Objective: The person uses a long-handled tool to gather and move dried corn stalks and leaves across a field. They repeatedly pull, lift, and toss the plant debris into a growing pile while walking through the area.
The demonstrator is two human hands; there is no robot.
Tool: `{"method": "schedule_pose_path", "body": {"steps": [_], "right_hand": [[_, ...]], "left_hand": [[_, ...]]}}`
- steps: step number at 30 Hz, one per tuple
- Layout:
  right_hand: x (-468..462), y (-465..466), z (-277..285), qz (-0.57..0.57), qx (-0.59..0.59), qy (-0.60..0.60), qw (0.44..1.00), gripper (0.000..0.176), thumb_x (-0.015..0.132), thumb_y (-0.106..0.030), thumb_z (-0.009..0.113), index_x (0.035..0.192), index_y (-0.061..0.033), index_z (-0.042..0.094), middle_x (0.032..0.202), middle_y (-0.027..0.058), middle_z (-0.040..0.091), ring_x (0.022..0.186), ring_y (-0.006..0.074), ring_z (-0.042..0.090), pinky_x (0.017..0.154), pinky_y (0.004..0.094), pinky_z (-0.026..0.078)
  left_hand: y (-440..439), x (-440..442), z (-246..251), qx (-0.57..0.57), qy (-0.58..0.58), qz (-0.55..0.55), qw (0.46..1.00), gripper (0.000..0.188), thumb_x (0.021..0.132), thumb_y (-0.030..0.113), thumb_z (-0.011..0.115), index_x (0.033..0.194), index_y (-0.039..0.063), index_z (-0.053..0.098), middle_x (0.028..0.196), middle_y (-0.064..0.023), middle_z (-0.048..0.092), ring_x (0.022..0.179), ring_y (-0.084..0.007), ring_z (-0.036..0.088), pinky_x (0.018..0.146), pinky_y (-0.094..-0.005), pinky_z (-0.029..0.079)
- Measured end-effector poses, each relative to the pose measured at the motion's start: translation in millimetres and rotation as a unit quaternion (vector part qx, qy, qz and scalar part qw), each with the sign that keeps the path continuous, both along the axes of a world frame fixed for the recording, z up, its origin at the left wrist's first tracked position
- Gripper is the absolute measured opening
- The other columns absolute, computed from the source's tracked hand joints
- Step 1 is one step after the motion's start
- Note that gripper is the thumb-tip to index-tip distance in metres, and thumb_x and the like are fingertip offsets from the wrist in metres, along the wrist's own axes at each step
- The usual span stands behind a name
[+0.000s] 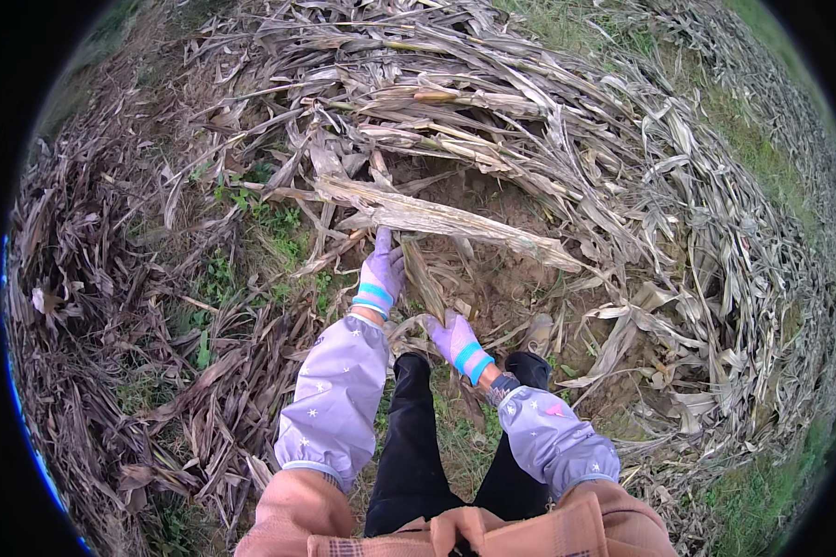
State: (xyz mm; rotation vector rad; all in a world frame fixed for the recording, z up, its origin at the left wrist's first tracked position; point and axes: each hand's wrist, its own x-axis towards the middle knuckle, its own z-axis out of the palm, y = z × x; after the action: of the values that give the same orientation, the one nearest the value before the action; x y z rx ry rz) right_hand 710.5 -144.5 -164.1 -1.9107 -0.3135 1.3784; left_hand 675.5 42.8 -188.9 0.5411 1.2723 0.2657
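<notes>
My left hand (382, 275), in a lilac knit glove with a turquoise cuff band, reaches up to a long dry corn stalk with leaves (453, 219); its fingertips are at the lower edge, and whether they grip it is unclear. My right hand (454, 337), in a matching glove, has its fingers at the lower end of a flat brown dry husk or leaf (423, 278), which slants up towards the long stalk. The husk's upper end lies near my left fingers.
Dry corn stalks (488, 97) lie piled ahead and curve down the right side. Brown dry leaves (209, 397) cover the ground at left. Bare soil (512, 278) and green weeds (279, 223) show between. My shoe (538, 331) stands near my right hand.
</notes>
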Motion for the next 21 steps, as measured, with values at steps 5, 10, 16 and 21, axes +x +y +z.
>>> {"method": "schedule_pose_path", "body": {"steps": [5, 10, 16, 21], "right_hand": [[-13, -18, 26, 0.038, -0.050, -0.031, 0.998, 0.047, 0.086, -0.043, 0.056, 0.099, 0.0024, 0.061, 0.091, 0.0294, 0.063, 0.092, 0.0451, 0.060, 0.078, 0.0489, 0.047], [-14, -31, 32, 0.103, -0.105, -0.111, 0.983, 0.044, 0.088, -0.044, 0.053, 0.102, -0.0029, 0.059, 0.093, 0.0264, 0.065, 0.089, 0.0428, 0.062, 0.078, 0.0498, 0.048], [-22, -25, 41, 0.141, -0.136, -0.133, 0.972, 0.045, 0.088, -0.042, 0.055, 0.108, -0.0008, 0.053, 0.088, 0.0268, 0.065, 0.088, 0.0431, 0.062, 0.077, 0.0501, 0.048], [-10, -19, 100, 0.278, 0.034, -0.371, 0.885, 0.054, 0.084, -0.037, 0.060, 0.128, -0.0063, 0.048, 0.117, 0.0195, 0.056, 0.106, 0.0374, 0.056, 0.091, 0.0465, 0.044]], "left_hand": [[1, 1, -6, 0.042, 0.199, -0.090, 0.975, 0.079, 0.082, 0.058, 0.062, 0.123, -0.009, 0.049, 0.117, -0.0250, 0.058, 0.105, -0.0280, 0.058, 0.087, -0.0349, 0.045], [20, 28, -10, 0.313, 0.347, 0.025, 0.884, 0.089, 0.077, 0.063, 0.064, 0.126, -0.009, 0.049, 0.119, -0.0247, 0.058, 0.108, -0.0348, 0.057, 0.094, -0.0386, 0.044], [71, 39, -48, 0.171, 0.348, 0.025, 0.921, 0.083, 0.062, 0.032, 0.085, 0.127, -0.001, 0.046, 0.118, -0.0197, 0.058, 0.097, -0.0318, 0.061, 0.086, -0.0381, 0.051], [64, -2, -66, 0.076, 0.205, 0.069, 0.973, 0.081, 0.062, 0.011, 0.084, 0.128, -0.003, 0.040, 0.118, -0.0190, 0.057, 0.094, -0.0294, 0.062, 0.080, -0.0417, 0.054]]}}
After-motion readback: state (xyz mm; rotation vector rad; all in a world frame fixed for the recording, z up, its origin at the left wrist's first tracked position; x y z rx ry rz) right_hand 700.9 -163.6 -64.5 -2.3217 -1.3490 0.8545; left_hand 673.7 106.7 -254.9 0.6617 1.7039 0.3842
